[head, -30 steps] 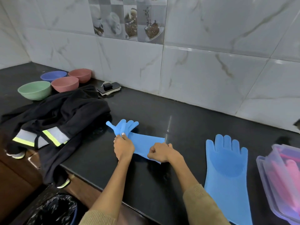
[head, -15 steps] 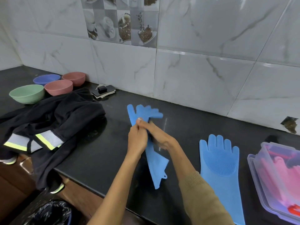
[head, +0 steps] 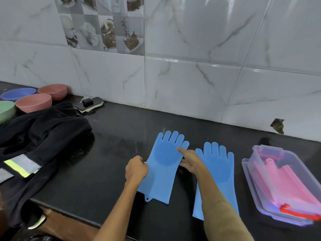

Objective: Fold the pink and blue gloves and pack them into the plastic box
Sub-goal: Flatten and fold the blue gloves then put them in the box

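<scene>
Two blue gloves lie flat, side by side, on the black counter (head: 107,153). The left hand (head: 136,168) pinches the edge of the left glove (head: 162,168), and the right hand (head: 190,160) rests open between it and the right glove (head: 219,168). The pink gloves (head: 284,181) are in the box (head: 251,185) on the right.

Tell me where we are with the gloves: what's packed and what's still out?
Done: the pink gloves already lie in the plastic box. In hand: the left hand pinches the edge of one blue glove while the right hand rests on it. Left: this one and the second blue glove lie flat, unfolded, on the counter.
</scene>
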A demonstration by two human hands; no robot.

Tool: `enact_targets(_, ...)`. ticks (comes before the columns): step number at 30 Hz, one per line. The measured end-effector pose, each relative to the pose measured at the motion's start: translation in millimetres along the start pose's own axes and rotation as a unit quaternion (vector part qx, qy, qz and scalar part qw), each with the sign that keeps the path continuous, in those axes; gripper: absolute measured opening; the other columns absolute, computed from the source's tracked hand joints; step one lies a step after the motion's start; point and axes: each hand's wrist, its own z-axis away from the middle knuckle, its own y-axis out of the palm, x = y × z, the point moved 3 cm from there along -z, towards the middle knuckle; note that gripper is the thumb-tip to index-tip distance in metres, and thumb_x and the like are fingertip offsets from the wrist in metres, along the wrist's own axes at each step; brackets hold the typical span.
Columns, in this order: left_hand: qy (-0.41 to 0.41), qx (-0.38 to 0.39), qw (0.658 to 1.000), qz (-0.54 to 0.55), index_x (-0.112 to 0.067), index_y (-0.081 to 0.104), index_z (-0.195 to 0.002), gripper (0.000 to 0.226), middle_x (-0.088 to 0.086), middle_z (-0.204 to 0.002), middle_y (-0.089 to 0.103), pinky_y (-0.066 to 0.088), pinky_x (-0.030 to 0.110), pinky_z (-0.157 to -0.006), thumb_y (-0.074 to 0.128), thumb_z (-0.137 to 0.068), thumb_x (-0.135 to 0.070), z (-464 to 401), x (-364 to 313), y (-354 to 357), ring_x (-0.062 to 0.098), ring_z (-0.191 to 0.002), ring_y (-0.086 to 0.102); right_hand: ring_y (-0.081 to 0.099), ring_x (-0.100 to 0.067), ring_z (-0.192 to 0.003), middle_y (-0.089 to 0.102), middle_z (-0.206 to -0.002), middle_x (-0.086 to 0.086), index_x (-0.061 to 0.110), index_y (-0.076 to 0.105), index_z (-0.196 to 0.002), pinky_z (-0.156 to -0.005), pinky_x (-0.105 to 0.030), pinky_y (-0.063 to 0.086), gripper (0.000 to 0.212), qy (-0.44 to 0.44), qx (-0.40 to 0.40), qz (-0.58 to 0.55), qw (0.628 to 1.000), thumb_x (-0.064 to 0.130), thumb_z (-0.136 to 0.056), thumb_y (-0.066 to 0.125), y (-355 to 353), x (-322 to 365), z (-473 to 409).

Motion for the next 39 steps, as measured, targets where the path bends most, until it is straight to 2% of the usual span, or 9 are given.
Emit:
enact_targets(2,-0.019,-0.006,1.000,-0.005,-0.011,0.059,-0.116,0.026,0.009,-0.117,0.063,0.042,0.030,-0.071,0.053,-0.092,-0.019,1.1,2.6,2.6,0.026,-0.101,0.059,0.067,-0.028,-0.094,0.067,-0.113,-0.017,0.005,0.057,-0.089,-0.084,-0.041,0.056,0.010,-0.024,-0.036,0.104,0.994,0.010,-0.087,0.066,-6.9,1.2,6.0)
enact_targets(6,-0.035,0.048,0.998,-0.020,-0.007,0.068,-0.096,0.014,0.012,-0.101,0.068,0.057,0.036,-0.074,0.058,-0.087,-0.011,3.5,2.0,11.5,0.028,-0.092,0.065,0.065,-0.028,-0.072,0.060,-0.077,-0.016,0.006,0.048,-0.066,-0.083,-0.044,0.056,0.029,-0.016,-0.102,0.268,0.958,0.009,-0.080,0.073,-18.7,-9.6,22.5)
enact_targets(9,-0.057,0.122,0.991,-0.024,-0.005,0.069,-0.096,0.017,0.013,-0.089,0.071,0.060,0.032,-0.064,0.058,-0.083,-0.006,8.0,-1.3,15.0,0.023,-0.083,0.070,0.071,-0.036,-0.083,0.068,-0.088,-0.024,-0.007,0.067,-0.087,-0.080,-0.043,0.059,0.017,-0.026,-0.120,0.286,0.950,0.006,-0.079,0.074,-26.5,-21.9,30.6)
enact_targets(14,-0.078,0.174,0.981,-0.034,-0.005,0.062,-0.099,0.017,0.008,-0.094,0.069,0.058,0.030,-0.066,0.060,-0.084,-0.013,8.9,-0.2,16.9,0.016,-0.083,0.069,0.071,-0.033,-0.086,0.069,-0.102,-0.020,-0.003,0.065,-0.097,-0.075,-0.038,0.060,0.022,-0.017,-0.130,0.251,0.959,0.003,-0.078,0.074,-33.1,-30.2,41.5)
enact_targets(22,-0.019,0.060,0.998,0.001,-0.007,0.056,-0.079,0.026,0.009,-0.081,0.062,0.056,0.036,-0.074,0.062,-0.089,-0.030,6.7,-15.8,25.4,0.026,-0.078,0.063,0.070,-0.024,-0.063,0.072,-0.088,-0.020,-0.006,0.067,-0.095,-0.047,-0.026,0.057,0.020,0.001,-0.131,0.250,0.959,0.002,-0.078,0.073,-37.0,-35.3,52.3)
enact_targets(26,0.019,0.000,1.000,0.009,-0.006,0.067,-0.103,0.015,0.011,-0.107,0.067,0.043,0.029,-0.071,0.063,-0.089,-0.011,10.3,-25.6,35.1,0.027,-0.100,0.063,0.067,-0.019,-0.056,0.070,-0.082,-0.018,-0.005,0.068,-0.091,-0.044,-0.025,0.056,0.014,-0.040,-0.157,0.234,0.959,0.001,-0.078,0.072,-39.4,-39.2,50.8)
enact_targets(32,0.043,-0.019,0.999,0.018,-0.005,0.065,-0.105,0.016,0.012,-0.107,0.067,0.043,0.028,-0.071,0.060,-0.091,-0.009,7.3,-35.1,42.1,0.026,-0.097,0.063,0.066,-0.014,-0.055,0.069,-0.078,-0.013,0.002,0.067,-0.086,-0.041,-0.022,0.054,0.011,-0.077,-0.176,0.211,0.958,0.008,-0.079,0.074,-48.4,-35.1,48.4)
enact_targets(35,0.047,-0.041,0.998,0.013,-0.007,0.062,-0.100,0.011,0.010,-0.102,0.066,0.042,0.029,-0.065,0.059,-0.090,-0.008,10.2,-38.5,39.5,0.021,-0.083,0.058,0.067,-0.015,-0.057,0.069,-0.076,-0.010,0.006,0.067,-0.083,-0.047,-0.024,0.056,0.010,-0.089,-0.208,0.186,0.956,0.015,-0.083,0.071,-65.0,-34.8,53.7)
enact_targets(39,0.119,-0.061,0.990,0.043,-0.009,0.063,-0.102,0.013,0.006,-0.102,0.065,0.042,0.024,-0.067,0.060,-0.090,-0.010,17.8,-55.7,48.3,0.019,-0.086,0.060,0.063,-0.016,-0.077,0.069,-0.094,-0.009,0.008,0.068,-0.094,-0.083,-0.030,0.054,0.009,-0.118,-0.333,0.205,0.913,0.014,-0.087,0.066,-108.3,-32.0,64.6)
